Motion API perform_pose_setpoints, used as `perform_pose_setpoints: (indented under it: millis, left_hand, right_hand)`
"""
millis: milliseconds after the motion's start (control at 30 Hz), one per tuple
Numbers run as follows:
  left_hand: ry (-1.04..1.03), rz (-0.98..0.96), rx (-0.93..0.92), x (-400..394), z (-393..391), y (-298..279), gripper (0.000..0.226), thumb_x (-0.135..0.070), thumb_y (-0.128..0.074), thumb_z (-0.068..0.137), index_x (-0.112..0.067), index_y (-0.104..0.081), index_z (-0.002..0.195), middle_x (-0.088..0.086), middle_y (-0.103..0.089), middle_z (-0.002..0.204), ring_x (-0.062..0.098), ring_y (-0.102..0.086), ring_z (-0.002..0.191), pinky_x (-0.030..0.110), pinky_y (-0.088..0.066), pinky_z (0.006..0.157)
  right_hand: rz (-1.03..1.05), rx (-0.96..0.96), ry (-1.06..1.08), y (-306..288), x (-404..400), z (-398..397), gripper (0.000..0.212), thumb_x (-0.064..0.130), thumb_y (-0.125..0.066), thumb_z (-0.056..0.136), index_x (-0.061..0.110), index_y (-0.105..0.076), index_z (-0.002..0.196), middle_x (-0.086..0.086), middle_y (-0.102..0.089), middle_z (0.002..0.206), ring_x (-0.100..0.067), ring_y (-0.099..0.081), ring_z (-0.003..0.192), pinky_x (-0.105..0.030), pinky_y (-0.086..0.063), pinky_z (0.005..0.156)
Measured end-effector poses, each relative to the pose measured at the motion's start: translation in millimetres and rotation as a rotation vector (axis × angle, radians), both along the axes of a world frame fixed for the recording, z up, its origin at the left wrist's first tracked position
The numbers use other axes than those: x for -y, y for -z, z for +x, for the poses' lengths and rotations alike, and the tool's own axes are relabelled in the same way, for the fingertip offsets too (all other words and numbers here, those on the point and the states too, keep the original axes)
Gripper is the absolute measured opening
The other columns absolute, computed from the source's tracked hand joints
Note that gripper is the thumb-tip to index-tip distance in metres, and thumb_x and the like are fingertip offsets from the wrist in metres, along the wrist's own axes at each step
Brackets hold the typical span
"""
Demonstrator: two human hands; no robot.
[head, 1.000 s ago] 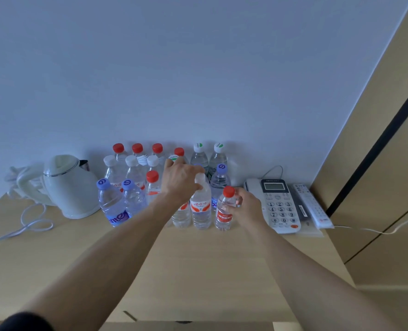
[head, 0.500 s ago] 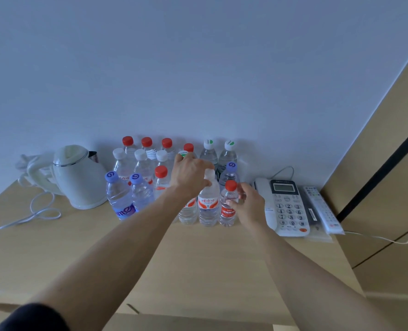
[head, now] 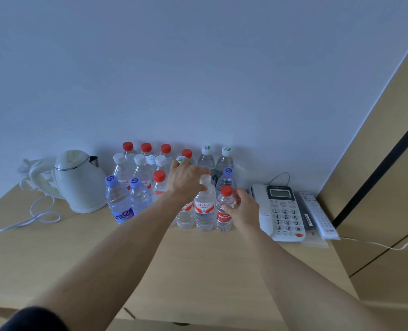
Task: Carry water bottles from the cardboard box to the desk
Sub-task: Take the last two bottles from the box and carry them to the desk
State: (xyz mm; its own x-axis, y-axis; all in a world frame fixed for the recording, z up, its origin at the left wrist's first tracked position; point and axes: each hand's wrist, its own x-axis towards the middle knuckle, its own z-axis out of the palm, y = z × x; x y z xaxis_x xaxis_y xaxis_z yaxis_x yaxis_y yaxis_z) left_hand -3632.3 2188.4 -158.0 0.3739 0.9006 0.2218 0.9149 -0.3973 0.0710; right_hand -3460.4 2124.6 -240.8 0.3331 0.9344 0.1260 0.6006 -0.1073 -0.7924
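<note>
A: The surface and room?
B: Light wooden table (head: 210,271) against a pale blue wall (head: 198,68); white electric kettle (head: 78,182) at nine o'clock of the bottles.
A: Any change?
B: Barely (the view shifted).
A: Hands?
B: Left hand (head: 186,180) grips the white-capped clear bottle (head: 205,209); right hand (head: 243,209) pinches the red-capped small bottle (head: 224,211), both standing front row.

Red-capped clear bottle (head: 224,211), red label; cream kettle (head: 78,185); pale wood desk (head: 198,271).
</note>
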Motion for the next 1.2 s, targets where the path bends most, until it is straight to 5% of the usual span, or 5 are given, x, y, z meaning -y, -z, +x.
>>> perform_pose_setpoints:
  millis: [100,767,1200]
  left_hand:
    - [-0.009,0.016,-0.005,1.9,1.2,0.7,0.045,-0.051,-0.073,0.085,-0.042,-0.062,0.127,-0.005,-0.069,0.102,0.019,-0.049,0.112,0.037,-0.031,0.096]
    - [-0.012,0.071,-0.031,7.5,0.8,4.7,0.049,-0.052,-0.071,0.086,-0.039,-0.060,0.132,-0.002,-0.068,0.101,0.020,-0.047,0.115,0.036,-0.030,0.095]
    - [-0.059,0.055,-0.054,3.9,-46.4,-10.4,0.063,-0.046,-0.077,0.082,-0.033,-0.055,0.140,-0.006,-0.062,0.134,0.023,-0.042,0.127,0.041,-0.030,0.098]
  right_hand:
    - [-0.002,0.006,-0.002,-1.4,-0.1,-0.6,0.034,0.017,-0.085,0.076,0.011,-0.063,0.101,-0.001,-0.065,0.091,-0.016,-0.057,0.082,-0.024,-0.037,0.069]
    - [-0.063,0.076,-0.047,-8.1,7.0,3.6,0.039,0.019,-0.079,0.083,0.017,-0.065,0.119,0.000,-0.071,0.111,-0.018,-0.064,0.102,-0.030,-0.049,0.089]
    - [-0.082,0.074,-0.069,-10.0,4.8,2.3,0.043,0.023,-0.080,0.083,0.013,-0.063,0.122,-0.003,-0.069,0.116,-0.021,-0.063,0.108,-0.036,-0.050,0.094]
